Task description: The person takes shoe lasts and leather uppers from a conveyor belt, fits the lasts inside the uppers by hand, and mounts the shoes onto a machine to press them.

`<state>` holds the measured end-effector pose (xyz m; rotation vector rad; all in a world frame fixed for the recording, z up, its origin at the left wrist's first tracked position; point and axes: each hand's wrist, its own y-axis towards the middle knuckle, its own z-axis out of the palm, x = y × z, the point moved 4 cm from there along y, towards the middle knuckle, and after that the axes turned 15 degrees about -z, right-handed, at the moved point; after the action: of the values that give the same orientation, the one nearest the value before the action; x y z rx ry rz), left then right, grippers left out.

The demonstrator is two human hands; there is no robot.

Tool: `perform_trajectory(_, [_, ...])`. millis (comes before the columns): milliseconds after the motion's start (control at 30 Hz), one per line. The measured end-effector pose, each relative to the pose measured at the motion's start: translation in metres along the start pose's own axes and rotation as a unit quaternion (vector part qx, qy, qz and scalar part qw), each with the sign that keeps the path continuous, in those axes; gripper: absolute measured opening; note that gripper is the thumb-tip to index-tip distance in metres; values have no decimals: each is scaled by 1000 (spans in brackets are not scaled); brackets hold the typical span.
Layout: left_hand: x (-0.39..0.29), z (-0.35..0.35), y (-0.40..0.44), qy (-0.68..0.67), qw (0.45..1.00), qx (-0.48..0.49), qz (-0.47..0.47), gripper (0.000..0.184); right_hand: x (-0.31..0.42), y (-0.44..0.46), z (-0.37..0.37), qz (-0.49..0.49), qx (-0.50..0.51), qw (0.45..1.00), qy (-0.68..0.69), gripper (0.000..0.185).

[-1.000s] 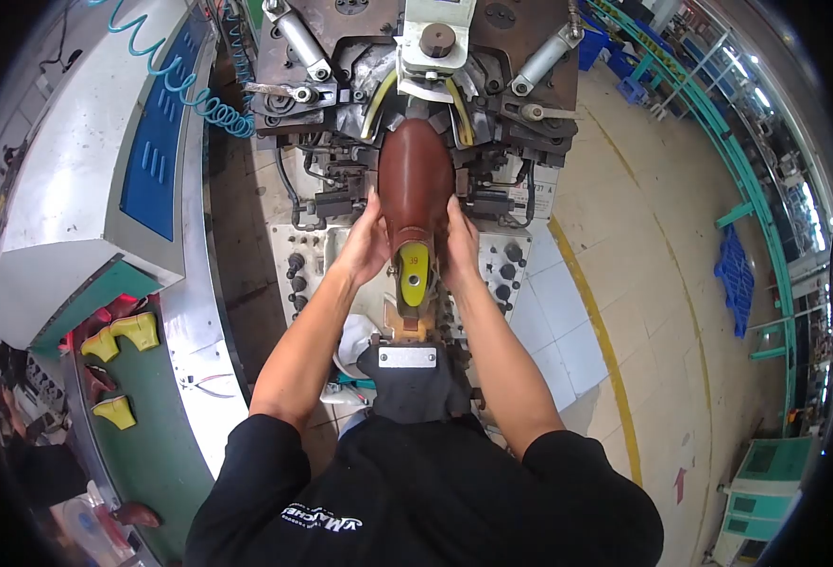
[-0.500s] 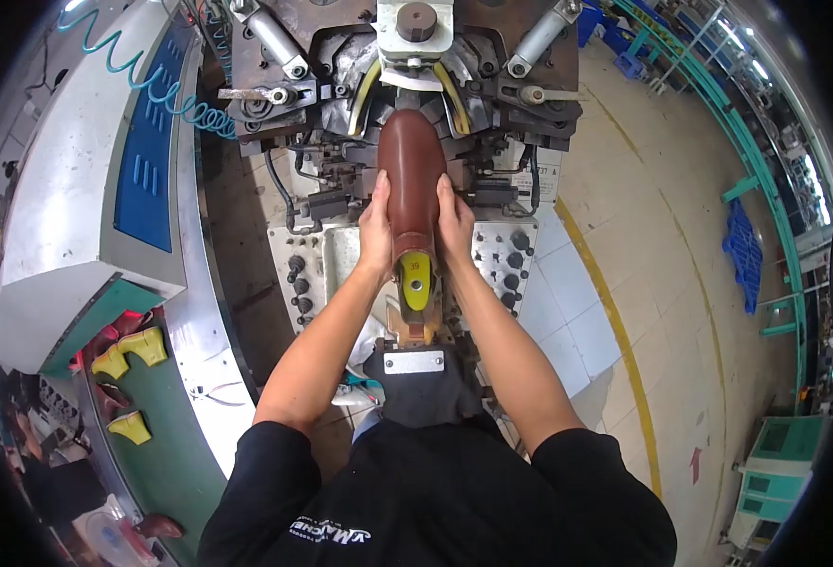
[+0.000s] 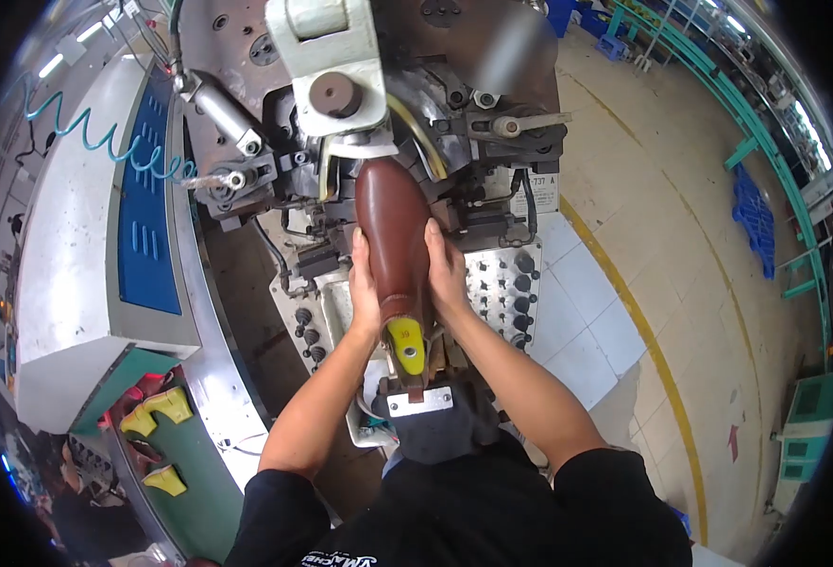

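A brown leather shoe upper (image 3: 393, 217) sits on a yellow-green shoe last (image 3: 405, 357), its toe pointing away from me under the white press head (image 3: 336, 99) of a machine. My left hand (image 3: 364, 288) grips the upper's left side, thumb laid along the leather. On the opposite side my right hand (image 3: 447, 276) is closed against the upper in the same way. The last's heel end is toward me, above a metal plate (image 3: 420, 402) on a black padded support. The undersides of the upper and most of my fingers are hidden.
Curved yellow-edged strips (image 3: 418, 137) flank the toe. Control panels with black knobs (image 3: 522, 283) lie either side of my forearms. At left, a green conveyor (image 3: 199, 477) carries several yellow lasts (image 3: 169, 405) beside a white and blue machine housing (image 3: 76, 283).
The view has shifted, so the machine and shoe upper appear lower and slightly turned. Both hands keep their hold on the upper, whose toe stays close to the press head.
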<state>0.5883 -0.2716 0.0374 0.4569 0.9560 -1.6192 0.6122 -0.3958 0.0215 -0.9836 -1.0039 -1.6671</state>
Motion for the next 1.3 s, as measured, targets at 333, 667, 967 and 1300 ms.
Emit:
perform_trajectory(333, [-1, 6, -5, -74, 996, 2, -42, 67, 1, -1, 0, 20, 22, 999, 18, 54])
perform_trajectory(667, [17, -30, -19, 94, 993, -11, -67, 88, 4, -16, -22, 56, 6, 998, 2, 64])
perform_trajectory(967, [127, -150, -119, 153, 971, -119, -141, 89, -1, -49, -24, 160, 112, 974, 114, 80])
perform_trajectory(1300, [245, -271, -295, 95, 916, -285, -266, 73, -35, -40, -27, 229, 210, 938, 154, 98])
